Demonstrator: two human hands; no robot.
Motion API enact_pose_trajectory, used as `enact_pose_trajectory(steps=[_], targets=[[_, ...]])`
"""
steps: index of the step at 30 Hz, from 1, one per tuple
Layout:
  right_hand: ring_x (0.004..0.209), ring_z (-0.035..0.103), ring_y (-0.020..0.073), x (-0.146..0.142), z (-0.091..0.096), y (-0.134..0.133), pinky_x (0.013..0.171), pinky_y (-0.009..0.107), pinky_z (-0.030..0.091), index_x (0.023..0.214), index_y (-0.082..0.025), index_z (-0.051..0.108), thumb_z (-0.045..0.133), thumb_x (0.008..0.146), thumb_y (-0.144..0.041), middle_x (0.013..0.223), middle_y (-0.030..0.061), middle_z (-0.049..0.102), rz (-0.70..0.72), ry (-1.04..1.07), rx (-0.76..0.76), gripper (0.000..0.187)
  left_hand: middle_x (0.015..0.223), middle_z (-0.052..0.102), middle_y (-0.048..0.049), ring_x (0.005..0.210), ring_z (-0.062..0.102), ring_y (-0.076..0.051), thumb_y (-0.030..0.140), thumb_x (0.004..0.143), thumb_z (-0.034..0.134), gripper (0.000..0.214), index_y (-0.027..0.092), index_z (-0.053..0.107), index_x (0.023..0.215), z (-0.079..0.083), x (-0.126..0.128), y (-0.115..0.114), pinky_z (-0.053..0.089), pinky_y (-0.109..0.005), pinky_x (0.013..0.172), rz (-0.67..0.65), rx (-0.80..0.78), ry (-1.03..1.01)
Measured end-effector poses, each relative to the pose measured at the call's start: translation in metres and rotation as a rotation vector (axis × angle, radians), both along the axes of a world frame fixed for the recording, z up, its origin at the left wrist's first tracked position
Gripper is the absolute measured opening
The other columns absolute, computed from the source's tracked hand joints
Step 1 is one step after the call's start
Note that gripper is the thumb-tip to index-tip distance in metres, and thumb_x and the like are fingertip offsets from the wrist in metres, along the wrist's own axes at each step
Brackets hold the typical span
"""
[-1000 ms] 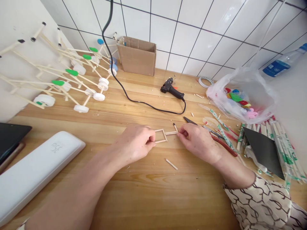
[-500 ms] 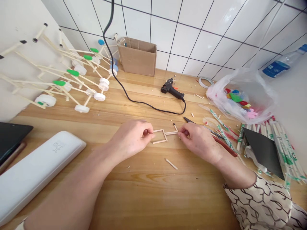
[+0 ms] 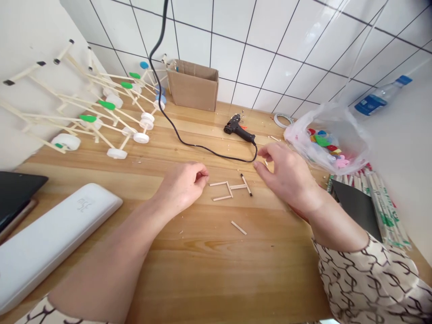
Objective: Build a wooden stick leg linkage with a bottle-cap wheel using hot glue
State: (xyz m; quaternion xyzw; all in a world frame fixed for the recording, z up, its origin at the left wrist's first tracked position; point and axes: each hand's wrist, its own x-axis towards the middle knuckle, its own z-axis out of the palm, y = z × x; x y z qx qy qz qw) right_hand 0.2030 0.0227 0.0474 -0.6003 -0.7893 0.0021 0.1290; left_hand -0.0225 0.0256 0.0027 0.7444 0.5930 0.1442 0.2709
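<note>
While your two hands hover empty, left hand (image 3: 184,184) curled up, right hand (image 3: 286,173) fingers spread, one stick frame (image 3: 229,190) sits between them (one loose stick (image 3: 238,227) nearby on the desk (image 3: 216,270)).

On my monitor: black cord (image 3: 164,18) exits the top edge, white case (image 3: 57,238) cropped at left, left hand (image 3: 182,186) with curled fingers hiding their grip.

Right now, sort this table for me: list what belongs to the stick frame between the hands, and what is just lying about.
Likely in use: stick frame, lying just clear of the left hand and right hand; loose stick piece; glue gun; chopstick packs.
Just lying about: white case; cardboard box; water bottle; tape roll; dark tablet.
</note>
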Motion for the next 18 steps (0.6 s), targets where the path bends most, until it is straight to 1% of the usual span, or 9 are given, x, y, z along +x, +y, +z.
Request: enact_pose_trajectory(steps=[2, 5, 9, 13, 18], targets=[[0.090, 0.059, 0.0265, -0.006, 0.003, 0.019, 0.075, 0.036, 0.045, 0.100, -0.016, 0.057, 0.053, 0.083, -0.026, 0.096, 0.0114, 0.064, 0.001, -0.052, 0.043, 0.019, 0.080, 0.070, -0.0058, 0.070, 0.061, -0.021, 0.026, 0.079, 0.050, 0.017, 0.017, 0.064, 0.079, 0.000, 0.001, 0.000, 0.043, -0.030, 0.061, -0.011, 0.002, 0.002], [0.099, 0.056, 0.0307, -0.020, 0.000, 0.056, 0.081, 0.040, 0.045, 0.106, -0.013, 0.056, 0.054, 0.082, -0.024, 0.112, 0.0167, 0.059, -0.048, -0.124, 0.070, 0.026, 0.079, 0.070, -0.0055, 0.070, 0.061, -0.021, 0.025, 0.079, 0.050, 0.016, 0.018, 0.064, 0.078, 0.002, 0.001, -0.001, 0.042, -0.030, 0.061, -0.015, -0.001, 0.008], [0.114, 0.049, 0.0350, -0.037, -0.012, 0.100, 0.089, 0.043, 0.041, 0.114, -0.008, 0.053, 0.054, 0.081, -0.016, 0.121, 0.0214, 0.054, -0.158, -0.219, -0.065, 0.034, 0.077, 0.069, -0.0050, 0.069, 0.061, -0.020, 0.023, 0.079, 0.050, 0.016, 0.018, 0.065, 0.079, 0.005, 0.002, -0.002, 0.041, -0.030, 0.059, -0.017, -0.012, 0.029], [0.113, 0.052, 0.0362, -0.044, -0.025, 0.122, 0.088, 0.043, 0.042, 0.117, -0.002, 0.050, 0.058, 0.075, -0.007, 0.118, 0.0252, 0.056, -0.222, -0.233, -0.144, 0.043, 0.078, 0.069, -0.0053, 0.070, 0.061, -0.021, 0.020, 0.079, 0.050, 0.015, 0.018, 0.065, 0.078, 0.004, 0.003, -0.001, 0.041, -0.030, 0.059, 0.003, -0.004, 0.032], [0.104, 0.059, 0.0330, -0.045, -0.037, 0.135, 0.082, 0.038, 0.046, 0.119, -0.003, 0.048, 0.061, 0.074, -0.006, 0.111, 0.0237, 0.062, -0.248, -0.199, -0.235, 0.048, 0.080, 0.069, -0.0053, 0.073, 0.061, -0.021, 0.017, 0.078, 0.051, 0.014, 0.018, 0.065, 0.076, 0.000, 0.005, 0.000, 0.042, -0.030, 0.061, 0.004, 0.020, 0.017]])
